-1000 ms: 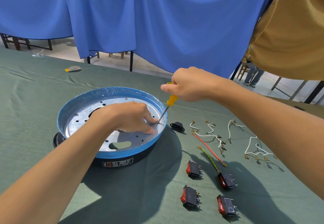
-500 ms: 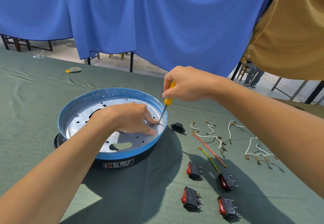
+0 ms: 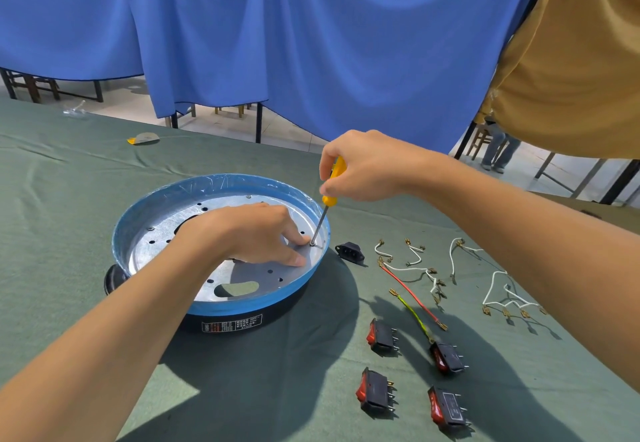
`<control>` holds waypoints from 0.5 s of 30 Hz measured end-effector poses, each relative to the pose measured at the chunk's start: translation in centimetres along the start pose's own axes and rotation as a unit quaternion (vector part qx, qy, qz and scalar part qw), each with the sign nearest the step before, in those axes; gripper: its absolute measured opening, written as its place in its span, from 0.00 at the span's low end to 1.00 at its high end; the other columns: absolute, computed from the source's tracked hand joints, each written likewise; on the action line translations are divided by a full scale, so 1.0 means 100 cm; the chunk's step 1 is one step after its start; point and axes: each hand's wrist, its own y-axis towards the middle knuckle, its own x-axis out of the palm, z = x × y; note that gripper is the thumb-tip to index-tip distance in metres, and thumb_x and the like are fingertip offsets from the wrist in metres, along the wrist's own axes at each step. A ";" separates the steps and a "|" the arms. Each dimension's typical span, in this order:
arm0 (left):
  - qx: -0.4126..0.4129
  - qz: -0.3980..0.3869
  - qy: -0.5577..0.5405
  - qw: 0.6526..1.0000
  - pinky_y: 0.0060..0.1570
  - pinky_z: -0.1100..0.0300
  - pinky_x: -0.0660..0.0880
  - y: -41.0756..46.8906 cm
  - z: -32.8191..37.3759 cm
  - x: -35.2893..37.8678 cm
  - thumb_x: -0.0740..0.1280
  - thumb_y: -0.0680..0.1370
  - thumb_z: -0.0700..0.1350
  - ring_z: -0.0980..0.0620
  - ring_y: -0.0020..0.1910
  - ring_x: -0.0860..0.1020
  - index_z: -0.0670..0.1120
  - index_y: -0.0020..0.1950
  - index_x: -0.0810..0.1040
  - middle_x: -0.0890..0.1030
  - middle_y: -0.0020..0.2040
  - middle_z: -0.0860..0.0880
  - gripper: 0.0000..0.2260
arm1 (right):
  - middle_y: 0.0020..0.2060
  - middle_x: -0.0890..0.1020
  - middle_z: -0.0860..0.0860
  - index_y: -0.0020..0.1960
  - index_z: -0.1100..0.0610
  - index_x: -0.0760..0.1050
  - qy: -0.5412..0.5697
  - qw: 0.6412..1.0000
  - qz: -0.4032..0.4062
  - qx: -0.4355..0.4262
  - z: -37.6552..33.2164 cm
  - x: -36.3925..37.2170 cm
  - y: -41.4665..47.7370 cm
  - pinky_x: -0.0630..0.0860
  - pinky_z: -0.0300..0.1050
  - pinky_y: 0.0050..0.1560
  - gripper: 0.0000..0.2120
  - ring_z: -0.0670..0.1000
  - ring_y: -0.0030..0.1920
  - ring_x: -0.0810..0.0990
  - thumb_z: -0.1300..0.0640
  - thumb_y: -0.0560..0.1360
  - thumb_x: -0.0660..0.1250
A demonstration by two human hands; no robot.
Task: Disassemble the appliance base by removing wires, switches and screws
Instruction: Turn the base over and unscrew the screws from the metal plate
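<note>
The round appliance base (image 3: 166, 196), blue-rimmed with a perforated metal plate inside, sits upside down on the green cloth. My left hand (image 3: 252, 234) rests on the plate, its fingertips touching it beside a screw (image 3: 312, 243) near the right rim. My right hand (image 3: 363, 168) grips a yellow-handled screwdriver (image 3: 330, 187), held almost upright with its tip on that screw. Right of the base lie a black socket (image 3: 349, 252), several loose white wires (image 3: 498, 286), a red wire (image 3: 408, 289), a yellow-green wire (image 3: 415, 317) and several red rocker switches (image 3: 375, 391).
Green cloth covers the table (image 3: 69, 199). A small grey and yellow scrap (image 3: 143, 138) lies far left near the table's back edge. Blue curtains (image 3: 311, 43) hang behind, with chair and table legs below them. A tan cloth (image 3: 571, 61) hangs at upper right.
My right hand has turned on the screwdriver handle, which now stands steeper. The tip stays on the same screw. My left hand has hardly moved.
</note>
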 end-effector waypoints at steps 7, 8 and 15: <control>-0.001 0.001 -0.001 1.000 0.59 0.48 0.73 0.000 0.001 0.000 0.62 0.77 0.63 0.49 0.59 0.71 0.64 0.68 0.73 0.73 0.65 0.53 0.18 | 0.36 0.76 0.49 0.42 0.53 0.77 0.015 0.999 0.047 0.013 0.000 0.008 0.002 0.67 0.43 0.34 0.09 0.52 0.41 0.75 0.49 0.76 0.67; -0.002 0.000 -0.001 1.000 0.58 0.48 0.74 0.000 0.001 0.000 0.62 0.78 0.62 0.49 0.59 0.71 0.64 0.68 0.73 0.73 0.66 0.53 0.19 | 0.37 0.76 0.47 0.44 0.53 0.78 0.030 0.999 0.035 0.005 -0.001 0.005 0.000 0.67 0.41 0.32 0.05 0.48 0.40 0.75 0.51 0.75 0.68; -0.001 0.001 -0.003 1.000 0.59 0.48 0.72 -0.002 0.001 0.000 0.63 0.77 0.62 0.49 0.59 0.71 0.64 0.67 0.74 0.73 0.64 0.53 0.18 | 0.32 0.72 0.50 0.34 0.55 0.68 -0.054 0.992 0.076 0.087 0.001 0.011 0.004 0.62 0.44 0.32 0.23 0.53 0.34 0.71 0.38 0.78 0.59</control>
